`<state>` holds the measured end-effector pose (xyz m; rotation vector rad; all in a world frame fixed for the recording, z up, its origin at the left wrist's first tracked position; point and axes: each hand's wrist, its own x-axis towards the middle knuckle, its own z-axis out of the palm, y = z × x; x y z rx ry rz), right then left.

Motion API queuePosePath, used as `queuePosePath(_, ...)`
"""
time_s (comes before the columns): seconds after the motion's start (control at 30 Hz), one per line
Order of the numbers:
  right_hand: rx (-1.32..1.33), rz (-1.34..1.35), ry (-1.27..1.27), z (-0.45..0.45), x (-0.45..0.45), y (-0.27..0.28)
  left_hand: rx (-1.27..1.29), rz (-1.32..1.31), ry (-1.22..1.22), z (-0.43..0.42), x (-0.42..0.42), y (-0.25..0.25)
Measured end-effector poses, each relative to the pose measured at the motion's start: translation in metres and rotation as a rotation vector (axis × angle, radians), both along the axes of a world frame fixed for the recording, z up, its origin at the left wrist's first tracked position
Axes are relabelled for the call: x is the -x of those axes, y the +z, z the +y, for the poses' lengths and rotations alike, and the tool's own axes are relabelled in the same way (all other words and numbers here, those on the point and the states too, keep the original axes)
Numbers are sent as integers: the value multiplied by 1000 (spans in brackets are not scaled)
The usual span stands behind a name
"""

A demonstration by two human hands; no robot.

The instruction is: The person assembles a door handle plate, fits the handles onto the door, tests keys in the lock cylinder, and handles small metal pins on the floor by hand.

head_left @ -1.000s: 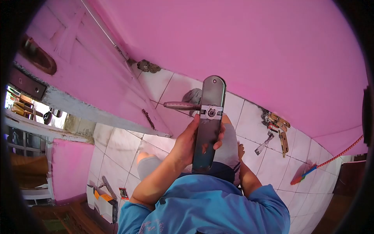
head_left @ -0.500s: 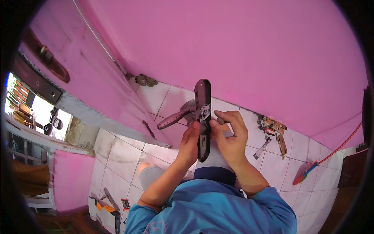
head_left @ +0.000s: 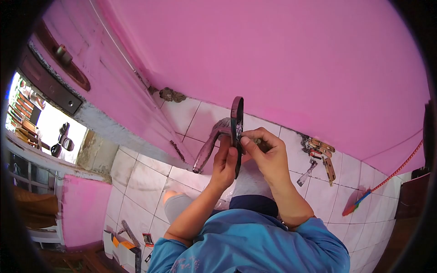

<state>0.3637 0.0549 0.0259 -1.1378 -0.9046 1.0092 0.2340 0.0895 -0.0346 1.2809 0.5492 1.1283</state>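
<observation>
A dark door handle plate (head_left: 237, 113) is held upright and nearly edge-on in front of my body, its lever pointing down and left. My left hand (head_left: 224, 164) is closed round the plate's lower part, below the lever. At the middle of the plate, my right hand (head_left: 264, 148) pinches with thumb and forefinger close to the spindle area; whether a small part sits between the fingertips cannot be made out. The plate's back face is mostly turned out of sight.
The pink door (head_left: 123, 86) stands at the left, with a lock faceplate (head_left: 54, 84) on its edge. Tools and old handle parts (head_left: 328, 170) lie on the tiled floor at the right, near a colourful duster (head_left: 357, 204). An orange and white box (head_left: 119, 245) lies lower left.
The plate has turned from face-on to nearly edge-on, and its lever has swung downward. My right hand has come up from beside my leg to the plate's middle.
</observation>
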Motion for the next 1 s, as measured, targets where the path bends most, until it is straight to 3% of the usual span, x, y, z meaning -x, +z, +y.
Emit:
queuePosePath(0.13,38,75,54,1,-4,3,-274,50,49,6,0,-5)
queuePosePath(0.37,7,-52,22,1,-1,-8,-243,94,-37,7,8,-9)
queuePosePath(0.5,-18,-120,-7,3,1,-13,-370,169,-15,14,8,-7)
queuePosePath(0.8,-139,-76,60,6,0,-14,-387,160,-7,15,8,-7)
queuePosePath(1.0,-1,-154,3,4,-4,-16,-398,187,59,12,-2,5)
